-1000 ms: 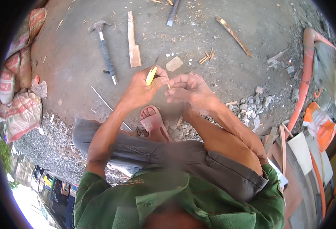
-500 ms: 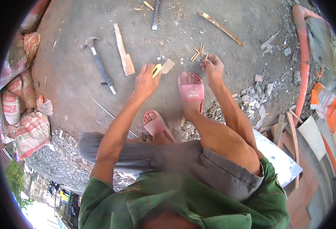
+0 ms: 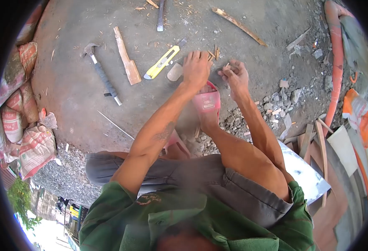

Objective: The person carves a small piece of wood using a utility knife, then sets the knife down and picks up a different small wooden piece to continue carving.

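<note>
My left hand (image 3: pixel 197 70) is held low over the ground with its fingers stretched forward, next to a small pile of short wood sticks (image 3: pixel 217 52). Whether its fingertips touch the sticks cannot be made out. A yellow utility knife (image 3: pixel 163 62) lies to the left of that hand, and a flat greyish piece (image 3: pixel 175 72) sits between them. My right hand (image 3: pixel 235 77) is closed in a pinch on a short wood stick (image 3: pixel 227 66), just right of the pile.
A claw hammer (image 3: pixel 103 75) and a split wood piece (image 3: pixel 128 58) lie to the left. Farther ahead are a chisel-like metal bar (image 3: pixel 161 16) and a long wood strip (image 3: pixel 239 26). Rubble (image 3: pixel 278 102) and an orange pipe (image 3: pixel 337 62) are at right, sacks (image 3: pixel 35 150) at left.
My left hand has let go of the utility knife, which now lies on the ground, and has moved right to the stick pile. My right hand stays nearly in place.
</note>
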Demonstrator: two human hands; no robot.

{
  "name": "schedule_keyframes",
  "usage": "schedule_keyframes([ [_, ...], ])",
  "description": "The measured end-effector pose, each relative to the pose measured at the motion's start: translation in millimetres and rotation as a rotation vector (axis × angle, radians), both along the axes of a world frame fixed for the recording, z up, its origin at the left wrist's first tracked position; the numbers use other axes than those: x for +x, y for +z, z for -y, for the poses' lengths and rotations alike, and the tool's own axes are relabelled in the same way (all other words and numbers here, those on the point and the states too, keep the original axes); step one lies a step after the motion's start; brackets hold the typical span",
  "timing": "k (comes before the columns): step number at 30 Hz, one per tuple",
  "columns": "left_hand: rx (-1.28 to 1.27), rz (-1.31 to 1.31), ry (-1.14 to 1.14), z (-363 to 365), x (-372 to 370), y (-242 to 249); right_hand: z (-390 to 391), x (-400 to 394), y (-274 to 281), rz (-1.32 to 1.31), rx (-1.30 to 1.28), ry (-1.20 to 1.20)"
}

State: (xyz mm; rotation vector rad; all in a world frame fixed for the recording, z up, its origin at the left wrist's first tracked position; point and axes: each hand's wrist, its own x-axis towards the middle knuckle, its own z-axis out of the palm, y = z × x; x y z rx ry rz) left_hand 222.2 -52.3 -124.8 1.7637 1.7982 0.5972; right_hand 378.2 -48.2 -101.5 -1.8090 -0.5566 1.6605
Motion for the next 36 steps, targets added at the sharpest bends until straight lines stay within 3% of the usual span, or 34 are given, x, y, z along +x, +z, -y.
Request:
schedule_keyframes([
  [9, 0.108, -0.132, -0.094, 15, 9, -5, -2, 2, 13, -0.059, -0.136, 0.024],
  [12, 0.039, -0.083, -0.201, 14, -2, 4, 1, -10, 5, -0.054, -0.134, 0.021],
  [18, 0.176, -0.325, -0.307, 17, -3, -2, 4, -30, -5, 0.006, -0.091, 0.003],
  [27, 0.217, -0.304, -0.502, 17, -14, -14, 16, -20, -3, 0.006, -0.033, -0.064],
  [36, 0.227, -0.265, -0.529, 13, -16, -15, 19, -19, -8, -0.062, -0.078, -0.106],
])
